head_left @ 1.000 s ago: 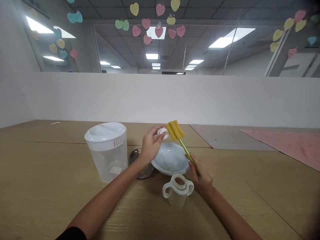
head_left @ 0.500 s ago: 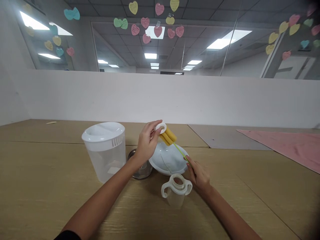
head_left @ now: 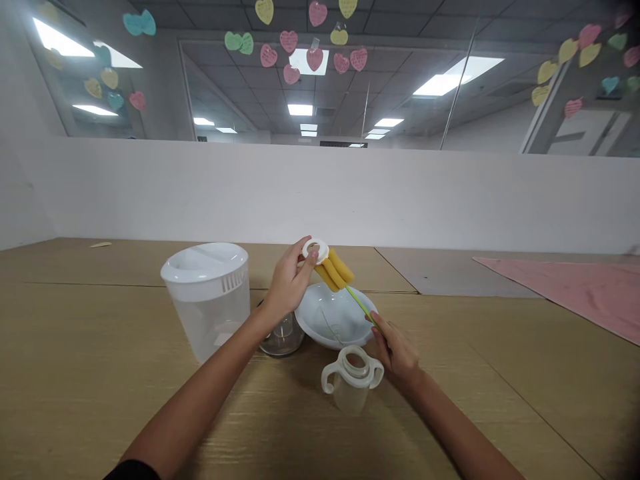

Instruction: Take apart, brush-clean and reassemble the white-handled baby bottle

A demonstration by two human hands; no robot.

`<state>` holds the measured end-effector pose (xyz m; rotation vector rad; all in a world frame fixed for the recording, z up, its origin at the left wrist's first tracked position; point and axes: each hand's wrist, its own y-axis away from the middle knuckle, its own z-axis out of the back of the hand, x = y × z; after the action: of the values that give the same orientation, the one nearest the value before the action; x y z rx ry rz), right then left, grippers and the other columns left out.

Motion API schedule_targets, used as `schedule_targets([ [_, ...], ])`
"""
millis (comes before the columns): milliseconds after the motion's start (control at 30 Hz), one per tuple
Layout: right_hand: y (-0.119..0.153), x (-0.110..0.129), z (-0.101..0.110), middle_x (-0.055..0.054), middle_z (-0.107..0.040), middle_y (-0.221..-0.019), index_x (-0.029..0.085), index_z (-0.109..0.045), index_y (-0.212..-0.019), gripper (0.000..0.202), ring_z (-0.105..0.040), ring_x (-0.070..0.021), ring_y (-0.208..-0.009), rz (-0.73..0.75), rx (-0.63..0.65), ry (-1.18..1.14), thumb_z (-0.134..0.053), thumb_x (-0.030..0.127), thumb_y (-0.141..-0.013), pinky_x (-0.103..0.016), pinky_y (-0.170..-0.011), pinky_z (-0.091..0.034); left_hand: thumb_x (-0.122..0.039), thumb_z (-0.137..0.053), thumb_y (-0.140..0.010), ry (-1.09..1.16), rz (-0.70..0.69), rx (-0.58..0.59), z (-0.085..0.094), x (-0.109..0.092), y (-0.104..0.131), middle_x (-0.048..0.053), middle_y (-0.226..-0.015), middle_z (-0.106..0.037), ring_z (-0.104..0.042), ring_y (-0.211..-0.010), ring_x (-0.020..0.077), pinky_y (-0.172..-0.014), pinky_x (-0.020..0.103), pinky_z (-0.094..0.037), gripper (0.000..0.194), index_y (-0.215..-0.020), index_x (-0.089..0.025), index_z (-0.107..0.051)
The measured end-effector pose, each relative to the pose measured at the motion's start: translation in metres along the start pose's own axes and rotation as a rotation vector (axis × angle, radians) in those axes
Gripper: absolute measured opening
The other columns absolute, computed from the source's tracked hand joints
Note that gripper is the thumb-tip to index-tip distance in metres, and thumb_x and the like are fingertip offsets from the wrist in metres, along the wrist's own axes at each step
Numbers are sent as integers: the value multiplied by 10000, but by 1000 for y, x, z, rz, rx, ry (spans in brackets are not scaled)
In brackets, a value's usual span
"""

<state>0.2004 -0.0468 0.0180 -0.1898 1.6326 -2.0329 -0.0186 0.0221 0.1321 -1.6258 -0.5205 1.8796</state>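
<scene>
- Left hand (head_left: 287, 279): raised over the bench (head_left: 150, 400), closed in a pinch, thumb and fingers on a white ring (head_left: 323, 252); opening in its middle shows.
- Right hand (head_left: 399, 352): lower, fingers curled closed round the green handle (head_left: 359, 303) of a sponge brush (head_left: 336, 272).
- Brush tilted, yellow sponge head up and toward the left hand, right up against the ring; exact contact hard to tell.
- Below, between the forearms: a clear cup (head_left: 351, 395), upright, open-topped, white collar with two curved side grips.
- Behind the cup: pale blue-white bowl (head_left: 325, 313), wide and shallow, a thin line showing in it, nature unclear.
- Left of the bowl, just beside it: a round clear item (head_left: 284, 339), part hidden by left hand and forearm.
- Further left: tall translucent bucket (head_left: 210, 320), white lid, slotted rim, standing upright.
- Far right of bench: pink cloth (head_left: 575, 287), lying flat.
- Back: white wall (head_left: 325, 193), glass above, heart-shaped notes (head_left: 289, 41) on it in pink, yellow, green, blue.
</scene>
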Motion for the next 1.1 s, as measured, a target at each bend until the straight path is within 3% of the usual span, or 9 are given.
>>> schedule_targets([
  [233, 0, -1, -1, -87, -692, -814, 157, -386, -1333, 487, -662, -153, -688, -2, 9, -17, -480, 76, -862, -245, -582, -527, -483, -398, -882, 1, 21, 107, 2, -2, -1, 97, -1198, -571, -538, -1082, 205, -939, 324, -433, 460, -1153, -149, -563],
  [667, 5, -3, -7, -88, -699, -838, 137, -485, -1192, 335, -673, -150, -697, -54, 32, 13, -507, 123, -858, -238, -624, -552, -437, -412, -888, -36, -41, 167, 3, -22, 7, 90, -1190, -568, -536, -1062, 177, -884, 271, -435, 420, -1159, -150, -556],
  [1100, 4, -4, -7, -108, -671, -968, 154, -395, -1291, 399, -668, -161, -796, -102, 126, 41, -385, 121, -893, -235, -633, -541, -266, -487, -808, -415, -177, 307, 6, -41, 15, 44, -1088, -584, -561, -926, 177, -843, 315, -451, 356, -1156, -200, -522],
])
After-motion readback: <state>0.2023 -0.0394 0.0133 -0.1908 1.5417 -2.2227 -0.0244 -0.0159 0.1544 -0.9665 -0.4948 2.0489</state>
